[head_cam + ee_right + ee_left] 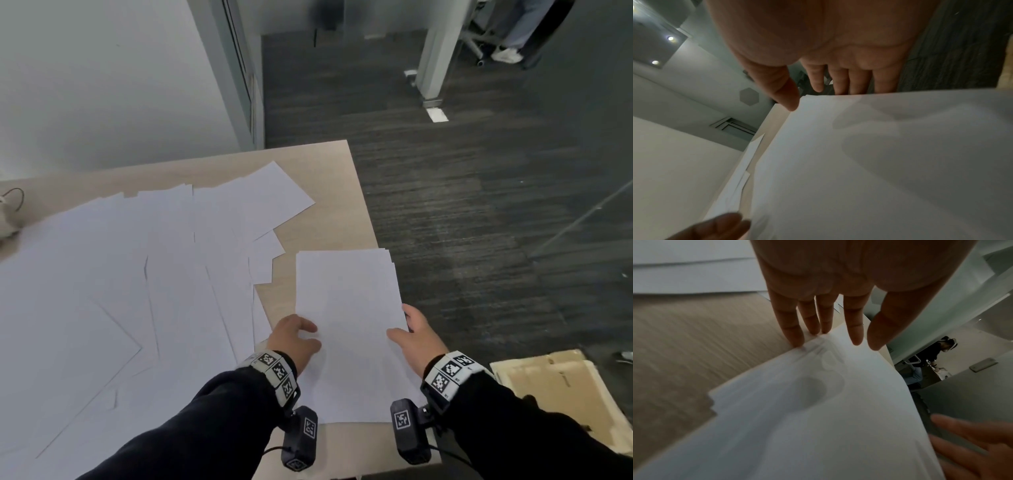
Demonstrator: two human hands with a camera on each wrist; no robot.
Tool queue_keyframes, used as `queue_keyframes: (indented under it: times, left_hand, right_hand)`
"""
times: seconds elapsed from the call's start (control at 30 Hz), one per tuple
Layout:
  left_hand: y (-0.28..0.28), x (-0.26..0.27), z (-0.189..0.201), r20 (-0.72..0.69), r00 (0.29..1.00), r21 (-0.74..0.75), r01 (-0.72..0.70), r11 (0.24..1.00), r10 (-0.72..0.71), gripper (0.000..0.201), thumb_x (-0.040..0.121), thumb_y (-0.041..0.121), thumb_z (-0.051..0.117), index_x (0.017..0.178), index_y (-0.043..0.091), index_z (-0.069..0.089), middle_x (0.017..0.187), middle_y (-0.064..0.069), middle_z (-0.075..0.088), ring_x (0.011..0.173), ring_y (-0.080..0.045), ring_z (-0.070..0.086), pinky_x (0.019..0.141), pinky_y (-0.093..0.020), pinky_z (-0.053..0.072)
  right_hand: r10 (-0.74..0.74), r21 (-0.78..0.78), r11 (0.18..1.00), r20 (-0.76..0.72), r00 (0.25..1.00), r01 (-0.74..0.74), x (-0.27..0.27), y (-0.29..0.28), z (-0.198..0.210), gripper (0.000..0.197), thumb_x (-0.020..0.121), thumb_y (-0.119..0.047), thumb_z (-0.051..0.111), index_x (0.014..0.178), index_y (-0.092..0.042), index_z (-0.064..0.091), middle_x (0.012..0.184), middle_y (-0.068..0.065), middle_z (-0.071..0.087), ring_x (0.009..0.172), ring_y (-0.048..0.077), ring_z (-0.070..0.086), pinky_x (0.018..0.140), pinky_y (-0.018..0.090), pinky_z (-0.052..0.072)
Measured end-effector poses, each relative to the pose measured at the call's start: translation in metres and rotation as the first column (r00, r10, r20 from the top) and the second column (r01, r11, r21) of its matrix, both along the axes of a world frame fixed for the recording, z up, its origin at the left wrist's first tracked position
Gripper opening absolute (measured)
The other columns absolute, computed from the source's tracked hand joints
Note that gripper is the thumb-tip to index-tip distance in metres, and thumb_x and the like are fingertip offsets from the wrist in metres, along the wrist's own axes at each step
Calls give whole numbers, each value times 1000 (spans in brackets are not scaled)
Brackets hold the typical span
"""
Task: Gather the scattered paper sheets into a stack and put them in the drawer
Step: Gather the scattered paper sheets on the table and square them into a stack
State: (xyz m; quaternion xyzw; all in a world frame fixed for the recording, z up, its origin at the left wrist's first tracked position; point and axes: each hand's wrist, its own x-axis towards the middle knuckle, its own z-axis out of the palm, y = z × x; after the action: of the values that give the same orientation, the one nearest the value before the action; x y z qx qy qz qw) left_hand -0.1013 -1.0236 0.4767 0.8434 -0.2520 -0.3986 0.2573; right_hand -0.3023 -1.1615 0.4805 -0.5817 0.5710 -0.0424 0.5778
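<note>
A stack of white paper (346, 308) sits at the table's right edge, its far end hanging past the edge. My left hand (294, 337) is at the stack's left side, thumb over the top; in the left wrist view its fingers (854, 331) are straight, tips touching the edge of the stack (818, 418). My right hand (414, 335) holds the right side, thumb on top and fingers behind the sheets (879, 162). Several loose sheets (137, 274) lie overlapping across the table to the left. No drawer is in view.
The wooden table (325, 192) ends just right of the stack, above dark carpet (479, 205). An open cardboard box (548, 387) stands low at the right. A cabled object (10, 212) lies at the far left. A wall (102, 85) backs the table.
</note>
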Motion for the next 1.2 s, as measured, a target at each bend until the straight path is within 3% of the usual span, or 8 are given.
queue_keyframes:
  times: [0.13, 0.27, 0.4, 0.5, 0.73, 0.83, 0.97, 1.2]
  left_hand:
    - [-6, 2, 4, -94, 994, -22, 54, 998, -56, 27, 82, 14, 66, 99, 34, 62, 157, 7, 27, 141, -18, 36, 112, -28, 27]
    - [2, 16, 11, -110, 993, -32, 31, 999, -34, 33, 84, 15, 64, 112, 34, 61, 160, 6, 23, 140, -18, 37, 116, -36, 29]
    - [31, 41, 18, -34, 999, -56, -44, 997, 42, 22, 89, 21, 60, 108, 33, 64, 138, 7, 50, 122, -11, 50, 101, -30, 39]
    - [65, 69, 20, 46, 997, -62, -65, 996, 68, 17, 93, 21, 59, 105, 31, 64, 119, 11, 55, 117, -8, 51, 97, -22, 35]
    - [151, 151, 10, 321, 946, 141, -91, 986, 41, 46, 85, 32, 66, 130, 34, 55, 152, 8, 39, 140, -17, 35, 113, -35, 33]
    - [178, 179, 7, 344, 928, 307, 30, 951, -140, 73, 81, 51, 65, 146, 44, 32, 163, 13, 11, 150, -16, 10, 118, -42, 26]
    - [189, 215, 3, 340, 822, 458, 280, 844, -457, 100, 74, 66, 64, 153, 45, 7, 164, 11, -11, 152, -19, -9, 121, -46, 11]
    - [192, 233, -11, 315, 711, 450, 471, 759, -629, 93, 81, 59, 54, 153, 44, -3, 163, 7, -20, 151, -22, -14, 122, -47, 5]
  right_hand:
    - [107, -38, 993, -35, 994, -109, 15, 0, 8, 66, 91, -22, 57, 151, -26, 30, 156, -3, 29, 143, 18, 29, 111, 32, 28]
    - [117, -95, 987, -114, 987, -128, 19, -4, 10, 64, 89, -25, 57, 149, -25, 34, 161, 1, 20, 147, 19, 22, 118, 39, 24]
    - [123, -338, 923, -194, 973, -184, 39, -4, 20, 44, 88, -21, 59, 132, -22, 55, 147, 0, 40, 135, 20, 39, 113, 35, 31]
    - [205, -346, 909, -113, 972, -232, 71, 4, 32, 30, 91, -19, 57, 120, -24, 60, 129, -5, 51, 112, 13, 54, 98, 29, 41]
    - [404, -155, 901, -40, 914, -406, 164, 57, 30, 24, 92, -27, 57, 115, -27, 62, 114, -11, 61, 108, 10, 58, 99, 35, 47]
    - [402, -103, 907, -73, 913, -407, 199, 77, 25, 35, 92, -25, 56, 127, -23, 57, 128, -5, 55, 114, 12, 53, 98, 27, 39]
    - [326, -105, 933, -157, 932, -344, 230, 94, 13, 46, 89, -26, 57, 134, -21, 50, 141, 2, 48, 125, 19, 49, 104, 32, 39]
    - [122, -36, 991, -186, 975, -131, 259, 112, 4, 55, 86, -28, 62, 137, -20, 44, 128, 6, 56, 104, 24, 61, 94, 40, 51]
